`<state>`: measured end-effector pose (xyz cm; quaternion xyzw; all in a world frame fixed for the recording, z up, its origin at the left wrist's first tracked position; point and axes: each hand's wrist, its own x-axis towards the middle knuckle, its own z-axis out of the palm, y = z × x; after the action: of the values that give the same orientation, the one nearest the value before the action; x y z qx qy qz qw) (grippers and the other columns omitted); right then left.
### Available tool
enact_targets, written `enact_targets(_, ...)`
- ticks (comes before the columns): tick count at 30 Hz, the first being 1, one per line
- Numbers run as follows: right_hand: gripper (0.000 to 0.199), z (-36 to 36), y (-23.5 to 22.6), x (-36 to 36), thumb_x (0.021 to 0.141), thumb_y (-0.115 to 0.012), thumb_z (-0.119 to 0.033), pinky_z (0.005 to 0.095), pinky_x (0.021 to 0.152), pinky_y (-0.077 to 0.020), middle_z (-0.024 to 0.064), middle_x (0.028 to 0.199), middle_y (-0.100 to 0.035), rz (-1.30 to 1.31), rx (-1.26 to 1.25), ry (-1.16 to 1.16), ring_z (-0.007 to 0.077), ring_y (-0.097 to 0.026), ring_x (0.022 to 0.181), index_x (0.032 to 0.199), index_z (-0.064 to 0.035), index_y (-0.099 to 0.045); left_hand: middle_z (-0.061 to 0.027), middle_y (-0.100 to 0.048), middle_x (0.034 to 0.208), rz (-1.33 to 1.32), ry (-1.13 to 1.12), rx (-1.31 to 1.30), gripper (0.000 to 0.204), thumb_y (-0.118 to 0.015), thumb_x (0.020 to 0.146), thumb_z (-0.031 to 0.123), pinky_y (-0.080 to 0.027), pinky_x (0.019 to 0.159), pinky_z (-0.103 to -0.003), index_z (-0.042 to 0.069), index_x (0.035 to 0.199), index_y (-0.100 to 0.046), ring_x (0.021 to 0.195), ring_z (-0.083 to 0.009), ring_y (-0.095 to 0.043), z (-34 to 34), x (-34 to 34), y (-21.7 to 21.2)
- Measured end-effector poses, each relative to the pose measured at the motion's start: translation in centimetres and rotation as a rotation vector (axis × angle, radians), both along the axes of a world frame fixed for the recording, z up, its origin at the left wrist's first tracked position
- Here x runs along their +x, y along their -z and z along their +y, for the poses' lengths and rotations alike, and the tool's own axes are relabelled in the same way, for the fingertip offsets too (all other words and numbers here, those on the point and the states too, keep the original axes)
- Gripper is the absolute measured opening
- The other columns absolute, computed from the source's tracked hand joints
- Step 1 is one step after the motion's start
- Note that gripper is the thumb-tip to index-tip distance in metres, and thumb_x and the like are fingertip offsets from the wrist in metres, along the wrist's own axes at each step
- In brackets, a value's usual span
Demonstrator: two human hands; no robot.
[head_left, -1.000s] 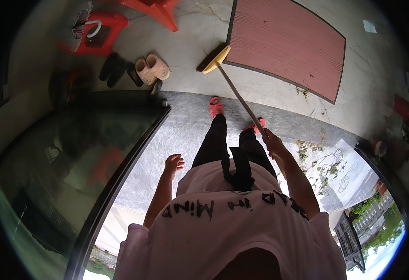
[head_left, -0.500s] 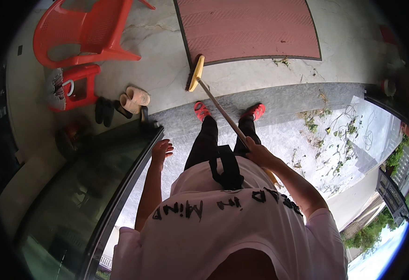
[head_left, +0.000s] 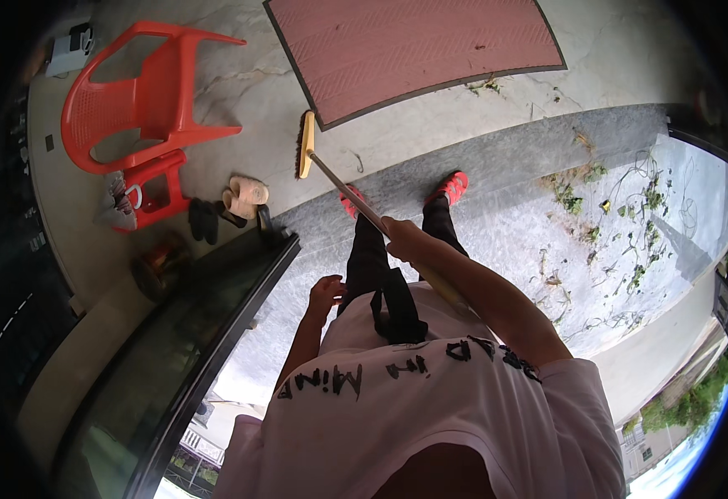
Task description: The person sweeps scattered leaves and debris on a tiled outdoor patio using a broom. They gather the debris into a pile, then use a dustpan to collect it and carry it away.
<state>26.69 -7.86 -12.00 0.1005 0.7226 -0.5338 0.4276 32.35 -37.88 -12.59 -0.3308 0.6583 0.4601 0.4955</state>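
My right hand (head_left: pixel 407 239) is wrapped round the long handle of a push broom (head_left: pixel 306 143), which slants from my waist out to the far left. The broom has a yellow head and dark bristles, and its head rests on the pale floor beside the near left corner of a red mat (head_left: pixel 430 51). A small strand of debris (head_left: pixel 357 160) lies on the floor to the right of the head. My left hand (head_left: pixel 327 291) hangs at my left hip, holding nothing, its fingers loosely bent and apart.
On the left are a red plastic chair (head_left: pixel 164 91), a red stool (head_left: pixel 164 190) with a bag (head_left: pixel 118 200), and several shoes (head_left: pixel 246 193). A glass door (head_left: pixel 189 333) stands close on my left. Leaves and vines (head_left: pixel 613 216) litter the grey floor on the right.
My right hand and the broom have moved left, and the broom head has come off the mat's edge onto the floor. My left hand has moved in toward my body. The view has shifted.
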Motion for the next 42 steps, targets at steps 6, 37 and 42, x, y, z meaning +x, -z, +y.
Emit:
enact_targets(6,0.034,-3.1,5.9,-3.8,0.072,-0.049,-0.001,0.0356,0.039,-0.047,0.0189,0.071,-0.058,-0.037,0.062,-0.007,0.0259,-0.06,0.05,0.106,0.0,-0.044,-0.0057,-0.059,0.093,0.156,0.144,0.148,0.027,-0.05,0.089,0.021,-0.047,0.068,-0.027,0.005,0.11,-0.053,0.082,-0.0129,-0.058,3.9,-3.9,-3.5)
enact_targets(37,0.041,-4.1,-2.5,14.7,0.072,-0.055,-0.01,0.0384,0.056,-0.0497,0.0205,0.08,-0.06,-0.208,0.139,0.185,0.0311,-0.062,0.065,0.111,-0.0081,-0.044,-0.0074,-0.059,0.094,0.164,0.196,-0.002,0.027,-0.052,0.087,0.022,-0.05,0.066,-0.033,0.008,0.11,-0.053,0.081,-0.0173,-0.059,-10.9,-10.9,-0.3)
enact_targets(42,0.057,9.7,-7.8,24.6,0.072,-0.056,-0.006,0.0307,0.04,-0.0466,0.0136,0.077,-0.057,-0.476,0.32,0.636,0.0176,-0.054,0.045,0.126,-0.0107,-0.04,-0.0072,-0.059,0.092,0.094,0.279,-0.024,0.025,-0.05,0.087,0.021,-0.049,0.069,-0.035,0.008,0.108,-0.054,0.082,-0.0179,-0.06,-3.7,-10.2,1.2)
